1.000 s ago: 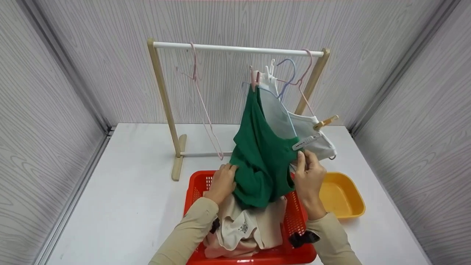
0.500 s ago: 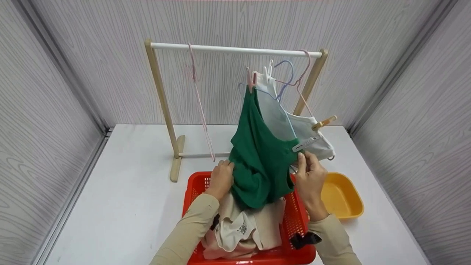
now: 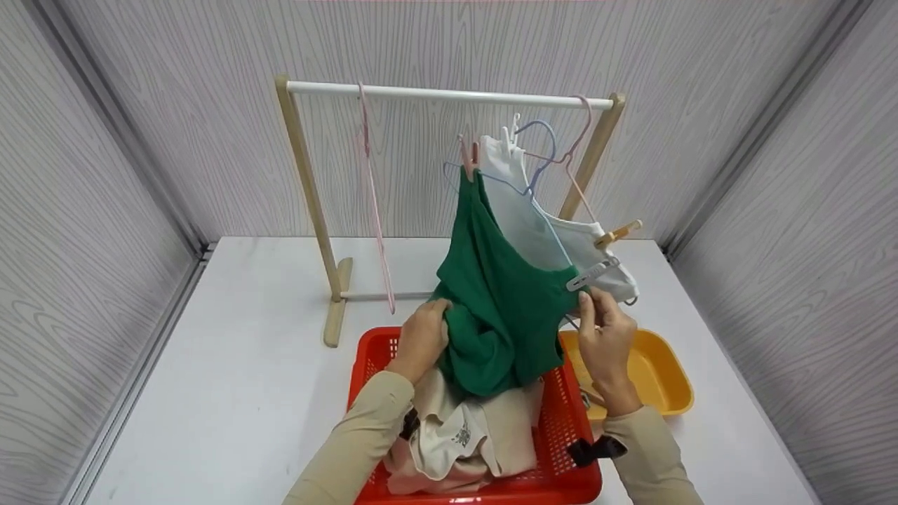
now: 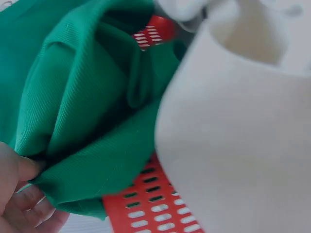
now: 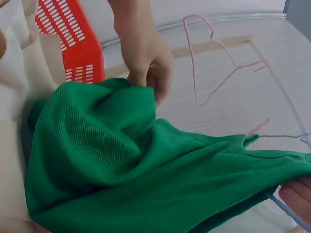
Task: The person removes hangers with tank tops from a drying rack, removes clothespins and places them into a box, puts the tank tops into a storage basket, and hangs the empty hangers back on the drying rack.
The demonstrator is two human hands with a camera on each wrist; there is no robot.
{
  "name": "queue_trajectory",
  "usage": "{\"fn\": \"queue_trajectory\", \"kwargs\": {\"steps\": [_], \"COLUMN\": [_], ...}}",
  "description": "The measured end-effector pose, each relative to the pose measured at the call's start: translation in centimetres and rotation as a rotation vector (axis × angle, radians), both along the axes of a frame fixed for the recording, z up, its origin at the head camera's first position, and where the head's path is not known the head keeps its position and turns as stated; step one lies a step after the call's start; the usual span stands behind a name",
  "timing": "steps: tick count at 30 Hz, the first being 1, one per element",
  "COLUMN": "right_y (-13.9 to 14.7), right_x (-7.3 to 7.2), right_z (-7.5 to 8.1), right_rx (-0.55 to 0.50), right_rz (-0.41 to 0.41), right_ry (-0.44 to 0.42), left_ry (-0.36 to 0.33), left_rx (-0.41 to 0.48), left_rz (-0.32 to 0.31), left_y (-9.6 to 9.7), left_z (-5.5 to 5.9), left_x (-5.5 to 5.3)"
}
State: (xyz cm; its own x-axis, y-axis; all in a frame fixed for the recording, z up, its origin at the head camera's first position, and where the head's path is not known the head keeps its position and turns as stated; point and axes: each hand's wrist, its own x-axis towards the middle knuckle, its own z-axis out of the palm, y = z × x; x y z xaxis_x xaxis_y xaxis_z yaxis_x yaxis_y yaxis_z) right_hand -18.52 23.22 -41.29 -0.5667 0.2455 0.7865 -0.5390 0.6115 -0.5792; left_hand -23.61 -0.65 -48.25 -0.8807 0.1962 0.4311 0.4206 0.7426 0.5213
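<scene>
A green ribbed tank top [image 3: 491, 294] hangs on a blue wire hanger [image 3: 544, 158]. A pink clothespin [image 3: 470, 165] clips its far strap to the hanger, and a white clothespin [image 3: 591, 274] sits at the near strap. My left hand [image 3: 423, 337] pinches the top's left edge between thumb and fingers, as the left wrist view also shows. By the white clothespin, my right hand [image 3: 607, 337] pinches the other strap; in the right wrist view only its fingers [image 5: 297, 196] show. The top's lower part droops in folds over the red basket [image 3: 572, 421].
Cream and pink clothes [image 3: 463, 442] lie in the basket. A yellow tub [image 3: 663, 372] stands at its right. Behind is a drying rack [image 3: 449, 92] with a bare pink hanger [image 3: 375, 210] and a white garment [image 3: 610, 263] held by a yellow clothespin [image 3: 619, 233].
My right hand has moved slightly right with the strap and white clothespin. The pink clothespin end has shifted left and a little down. The bare pink hanger has swung round to nearly edge-on.
</scene>
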Motion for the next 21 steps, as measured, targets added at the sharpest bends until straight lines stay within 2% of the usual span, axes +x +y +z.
{"fn": "queue_trajectory", "kwargs": {"steps": [8, 12, 18, 21], "right_y": [0.8, 1.0, 1.5, 1.6], "right_x": [-0.3, -0.3, -0.4, -0.4], "right_z": [-0.4, -0.5, -0.6, -0.6], "right_rx": [0.039, 0.038, 0.042, 0.048], "right_rz": [0.013, 0.024, 0.063, 0.085], "right_ry": [0.058, 0.076, 0.099, 0.108], "left_ry": [-0.018, -0.013, -0.047, -0.095], "left_rx": [0.115, 0.142, 0.173, 0.183], "left_rz": [-0.082, -0.126, -0.205, -0.268], "left_y": [0.7, 1.1, 1.6, 1.7], "left_z": [2.3, 3.5, 5.3, 6.1], "left_x": [1.0, 1.7, 3.5, 4.6]}}
